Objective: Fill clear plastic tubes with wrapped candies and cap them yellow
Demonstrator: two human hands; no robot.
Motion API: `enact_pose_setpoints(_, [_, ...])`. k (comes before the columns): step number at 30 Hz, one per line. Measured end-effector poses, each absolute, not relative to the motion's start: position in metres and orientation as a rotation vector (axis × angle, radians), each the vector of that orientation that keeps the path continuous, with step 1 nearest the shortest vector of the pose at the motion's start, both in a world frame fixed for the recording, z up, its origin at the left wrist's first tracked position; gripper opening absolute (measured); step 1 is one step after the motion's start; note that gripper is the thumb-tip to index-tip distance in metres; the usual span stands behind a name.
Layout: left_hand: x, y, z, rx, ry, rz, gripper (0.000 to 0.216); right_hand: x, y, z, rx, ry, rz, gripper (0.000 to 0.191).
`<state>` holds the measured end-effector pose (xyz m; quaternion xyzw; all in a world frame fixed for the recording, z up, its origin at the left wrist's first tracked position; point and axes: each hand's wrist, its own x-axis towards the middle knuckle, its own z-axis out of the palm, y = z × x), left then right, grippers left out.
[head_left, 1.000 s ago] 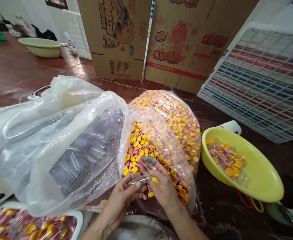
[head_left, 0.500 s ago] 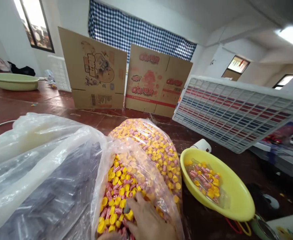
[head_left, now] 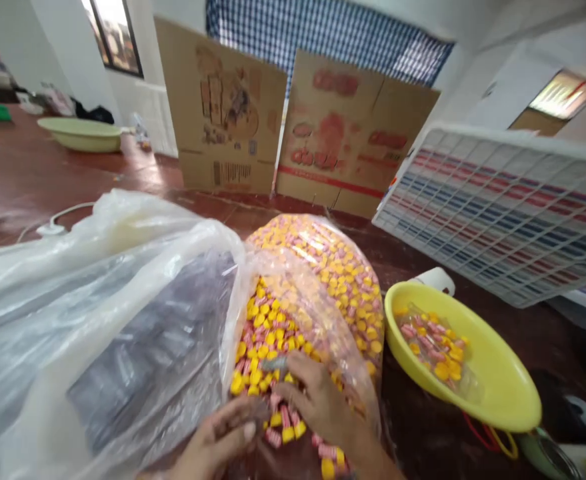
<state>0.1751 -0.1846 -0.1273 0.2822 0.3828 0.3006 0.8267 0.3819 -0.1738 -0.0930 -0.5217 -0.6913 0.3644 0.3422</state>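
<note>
A clear plastic bag (head_left: 345, 267) full of small pink-and-white pieces with yellow caps lies in front of me, its mouth facing me. Loose capped pieces (head_left: 287, 417) spill from the mouth onto the dark red surface. My right hand (head_left: 317, 393) is over these pieces with its fingers apart and slightly bent, a grey cover on one fingertip. To its left, my left hand (head_left: 225, 430) sits low beside the spilled pieces, thumb apart from the fingers, which are somewhat blurred. Neither hand visibly grips a piece.
On the left lies a large translucent bag (head_left: 173, 267) of dark clear-plastic contents. A yellow basin (head_left: 507, 393) holding a small bag of capped pieces stands on the right. Behind are cardboard panels (head_left: 227, 147), a white crate (head_left: 513, 213) and a pale green basin (head_left: 83, 137).
My view has turned left. My left hand has come further into view beside the spill. My right hand has come out of the bag's mouth, and pieces now lie loose in front.
</note>
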Motion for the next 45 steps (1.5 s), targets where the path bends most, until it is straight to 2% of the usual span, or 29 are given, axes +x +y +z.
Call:
enact_pose_setpoints(3, [0.179, -0.192, -0.122, 0.647, 0.762, 0.632, 0.044, 0.372, -0.178, -0.105, -1.441, -1.588, 1.057, 0.031])
enact_pose_setpoints(10, [0.189, -0.198, -0.122, 0.567, 0.673, 0.720, 0.033, 0.361, -0.197, -0.102, -1.284, -1.884, 0.728, 0.020])
enact_pose_setpoints(11, [0.189, -0.199, -0.122, 0.525, 0.668, 0.746, 0.033, 0.360, -0.200, -0.101, -1.268, -1.949, 0.680, 0.023])
enact_pose_setpoints(14, [0.191, -0.199, -0.120, 0.422, 0.623, 0.786, 0.034, 0.355, -0.210, -0.108, -1.284, -2.096, 0.458, 0.062])
enact_pose_setpoints(15, [0.192, -0.199, -0.119, 0.402, 0.608, 0.792, 0.034, 0.353, -0.212, -0.113, -1.292, -2.119, 0.388, 0.067])
enact_pose_setpoints(20, [0.193, -0.198, -0.115, 0.429, 0.633, 0.759, 0.033, 0.339, -0.215, -0.126, -1.353, -2.136, 0.331, 0.056])
enact_pose_setpoints(23, [0.179, -0.186, -0.114, 0.652, 0.757, 0.667, 0.025, 0.348, -0.207, -0.111, -1.356, -2.237, 0.479, 0.074])
enact_pose_setpoints(25, [0.162, -0.168, -0.110, 1.063, 0.931, 0.656, 0.012, 0.364, -0.199, -0.098, -1.441, -2.217, 0.455, 0.083])
enact_pose_setpoints(26, [0.151, -0.156, -0.108, 1.336, 1.050, 0.659, 0.006, 0.374, -0.196, -0.093, -1.524, -2.153, 0.370, 0.075])
enact_pose_setpoints(27, [0.141, -0.143, -0.105, 1.627, 1.188, 0.642, 0.004, 0.384, -0.194, -0.090, -1.610, -2.091, 0.275, 0.058])
enact_pose_setpoints(29, [0.126, -0.117, -0.102, 2.146, 1.494, 0.456, 0.020, 0.400, -0.196, -0.090, -1.737, -2.082, 0.192, 0.015])
enact_pose_setpoints(30, [0.121, -0.106, -0.101, 2.340, 1.594, 0.314, 0.026, 0.403, -0.199, -0.093, -1.761, -2.155, 0.224, 0.006])
enact_pose_setpoints(32, [0.117, -0.088, -0.103, 2.559, 1.650, 0.079, 0.032, 0.401, -0.208, -0.103, -1.742, -2.348, 0.353, 0.014])
enact_pose_setpoints(34, [0.119, -0.079, -0.108, 2.612, 1.615, 0.002, 0.032, 0.390, -0.216, -0.116, -1.698, -2.464, 0.382, 0.014])
enact_pose_setpoints(41, [0.114, -0.076, -0.119, 2.643, 1.583, -0.063, 0.038, 0.361, -0.211, -0.139, -1.721, -2.500, 0.181, 0.016])
enact_pose_setpoints(45, [0.104, -0.091, -0.115, 2.616, 1.470, 0.093, 0.031, 0.377, -0.203, -0.126, -1.708, -2.210, 0.245, 0.017])
